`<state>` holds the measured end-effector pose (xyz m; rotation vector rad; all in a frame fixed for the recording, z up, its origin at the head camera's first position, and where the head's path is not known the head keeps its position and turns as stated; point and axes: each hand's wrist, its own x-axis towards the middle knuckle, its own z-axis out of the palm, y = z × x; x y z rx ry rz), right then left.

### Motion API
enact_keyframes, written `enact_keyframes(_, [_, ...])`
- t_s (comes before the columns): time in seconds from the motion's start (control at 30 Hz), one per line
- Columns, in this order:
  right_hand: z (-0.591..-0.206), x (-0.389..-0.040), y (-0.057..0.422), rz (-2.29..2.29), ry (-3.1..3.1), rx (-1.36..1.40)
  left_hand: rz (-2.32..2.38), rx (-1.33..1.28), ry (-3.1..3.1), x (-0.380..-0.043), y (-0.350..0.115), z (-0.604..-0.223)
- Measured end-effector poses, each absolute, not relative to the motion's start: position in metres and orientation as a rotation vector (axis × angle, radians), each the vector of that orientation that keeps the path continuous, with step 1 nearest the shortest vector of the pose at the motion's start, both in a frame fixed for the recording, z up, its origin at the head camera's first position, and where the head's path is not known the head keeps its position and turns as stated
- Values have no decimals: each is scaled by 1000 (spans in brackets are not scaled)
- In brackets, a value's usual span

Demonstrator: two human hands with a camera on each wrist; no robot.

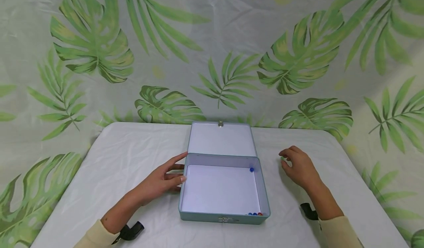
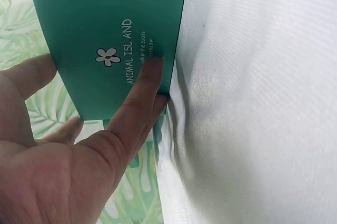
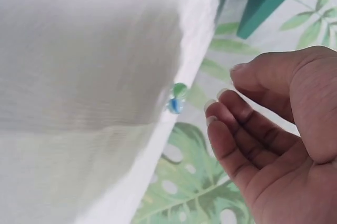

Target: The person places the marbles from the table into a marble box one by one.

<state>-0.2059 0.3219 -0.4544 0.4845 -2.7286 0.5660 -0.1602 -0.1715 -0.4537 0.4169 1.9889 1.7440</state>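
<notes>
A teal metal box (image 1: 222,189) with a white inside stands on the table, its hinged lid (image 1: 222,139) folded back. At the box's left side, my left hand (image 1: 162,181) holds the wall, thumb at the rim and fingers along the outside. The left wrist view shows those fingers against the printed side (image 2: 110,29). To the right of the box, my right hand (image 1: 299,167) hovers with bent fingers, thumb and fingertips apart. Just beyond its fingertips lie a green marble (image 3: 179,89) and a blue marble (image 3: 175,105) on the cloth; a visible gap separates them from the fingers.
Inside the box, a blue marble (image 1: 251,169) sits near the back right corner. Several blue and red marbles (image 1: 255,214) gather at the front right corner. A white cloth (image 1: 132,159) covers the table; a leaf-patterned curtain (image 1: 232,31) hangs behind it.
</notes>
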Motion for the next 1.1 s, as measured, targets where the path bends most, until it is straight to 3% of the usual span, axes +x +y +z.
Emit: enact_keyframes(1.1, [-470,-215,329,545,-2981,382,1752,422,1987,-160,-171,-452])
